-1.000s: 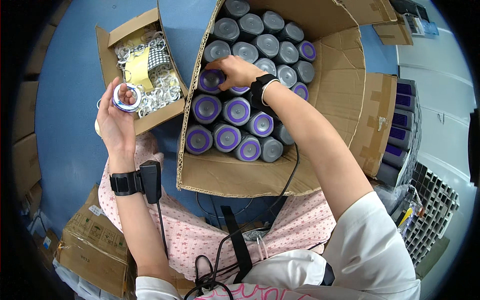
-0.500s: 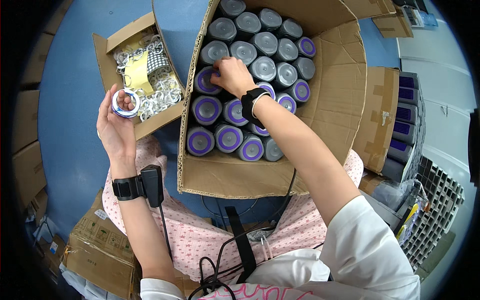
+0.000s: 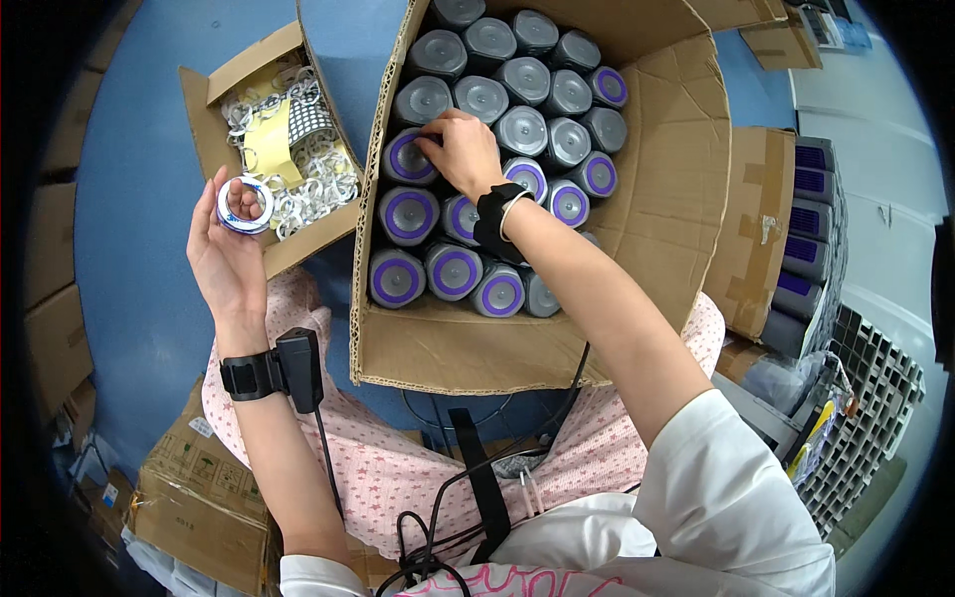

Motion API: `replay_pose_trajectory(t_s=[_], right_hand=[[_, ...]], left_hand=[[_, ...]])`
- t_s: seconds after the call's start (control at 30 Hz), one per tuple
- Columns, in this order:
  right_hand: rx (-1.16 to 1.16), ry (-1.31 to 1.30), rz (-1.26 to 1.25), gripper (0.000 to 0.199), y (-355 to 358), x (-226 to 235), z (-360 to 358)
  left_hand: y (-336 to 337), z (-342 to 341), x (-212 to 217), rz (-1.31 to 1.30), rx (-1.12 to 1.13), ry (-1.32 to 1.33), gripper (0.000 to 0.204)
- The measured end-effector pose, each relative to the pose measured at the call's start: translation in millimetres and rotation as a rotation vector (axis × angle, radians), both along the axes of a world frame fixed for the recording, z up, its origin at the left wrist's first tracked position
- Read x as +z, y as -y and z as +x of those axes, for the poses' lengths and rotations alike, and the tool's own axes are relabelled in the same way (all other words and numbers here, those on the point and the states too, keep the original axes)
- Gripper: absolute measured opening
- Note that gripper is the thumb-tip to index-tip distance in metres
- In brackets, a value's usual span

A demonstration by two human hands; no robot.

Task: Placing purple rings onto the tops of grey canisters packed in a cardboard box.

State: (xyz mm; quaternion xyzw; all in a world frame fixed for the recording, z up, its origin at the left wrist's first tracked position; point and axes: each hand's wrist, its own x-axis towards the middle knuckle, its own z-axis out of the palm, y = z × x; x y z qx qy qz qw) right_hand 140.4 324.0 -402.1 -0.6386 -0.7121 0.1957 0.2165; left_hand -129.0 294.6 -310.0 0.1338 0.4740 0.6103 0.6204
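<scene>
A few white-and-blue rings [image 3: 245,227], seemingly stacked, are held upright by the curled fingers of my left hand [image 3: 231,269], palm facing up. Bent over the big carton [image 3: 458,363], my right hand [image 3: 466,157] has its thumb and fingertips at the right edge of a grey canister [image 3: 407,161] with a purple ring on its end. The exact contact under those fingers is partly hidden. Several grey canisters stand packed in the carton. Those nearer me carry purple rings [image 3: 455,274], while most of the farther ones [image 3: 480,99] show plain grey ends.
Left of the carton, a small open box [image 3: 314,234] contains loose white rings and yellow paper [image 3: 267,144]. A closed carton [image 3: 204,488] is at lower left. More grey canisters [image 3: 804,224] lie stacked at right beside a carton [image 3: 751,234]. Black cables [image 3: 435,527] cross my lap.
My left hand has shifted slightly left with the rings. My right hand stays at the same canister, its fingers slightly moved. The view has shifted a little.
</scene>
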Motion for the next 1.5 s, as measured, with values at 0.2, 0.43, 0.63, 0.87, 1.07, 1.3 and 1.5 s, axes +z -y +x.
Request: replay_pose_trajectory(t_s=[0.2, 0.43, 0.63, 0.87, 1.07, 1.3, 1.5], right_hand=[[-0.183, -0.165, -0.136, 0.017, -3.9, -10.0, -5.9], [-0.246, -0.227, -0.067, 0.024, 8.1, -10.7, -14.6], [-0.358, -0.195, -0.103, 0.024, 3.2, -11.0, -19.1], [-0.493, -0.284, -0.324, 0.039, -10.6, -9.1, -13.9], [-0.388, -0.115, -0.300, 0.063, 8.1, 9.3, -38.9], [-0.528, -0.208, -0.244, 0.048, 6.4, -1.0, -52.5], [-0.670, -0.272, -0.188, 0.019, -4.7, -11.1, -44.7]], left_hand=[[-0.8, 4.1, 4.0, -0.024, 0.009, 0.013, 0.036], [0.5, 6.4, 6.1, -0.031, 0.024, -0.030, 0.035], [-0.3, 0.2, 3.5, -0.018, 0.004, 0.020, 0.034], [-0.5, 9.2, 8.7, -0.038, 0.026, -0.029, 0.035], [0.8, 1.9, 4.2, -0.013, 0.010, -0.008, 0.035], [-0.4, 2.6, 6.5, -0.023, 0.023, -0.003, 0.036], [-0.3, 0.4, 4.2, -0.013, 0.046, 0.044, 0.036]])
